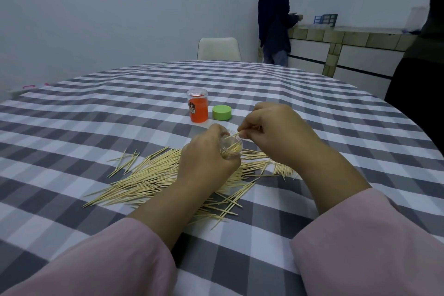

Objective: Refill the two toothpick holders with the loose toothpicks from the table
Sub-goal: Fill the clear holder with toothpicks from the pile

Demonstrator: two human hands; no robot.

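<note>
— Pink sleeves (101,264) fill the bottom edge, both cut off by the frame. What is biggest after them?

— A table under a grey-and-white checked cloth (96,113); its far rim curves away and its right side runs behind a dark shape at the frame's edge that I cannot make out.

— And on it?

— Loose toothpicks (144,176), a wide scatter lying flat on the cloth. Both forearms cross over the heap, so its middle is hidden.

— The hands?

— The left hand (206,158) has its fingers curled round a clear holder (231,146), tilted with its mouth toward the right hand; only the rim and part of the wall show past the fingers. Some toothpicks already lie inside it. The right hand (271,132) pinches a few toothpicks (234,135) between thumb and fingertips, their ends at the holder's mouth. How many, I cannot tell.

— The second holder?

— An orange holder (198,108) stands upright farther back, clear cap on, with a green lid (222,112) just beside it on the cloth. Its label is too small to read.

— Behind the table?

— A white chair (219,48), and a blurred person in dark clothes (274,24) at a counter (336,36).
</note>
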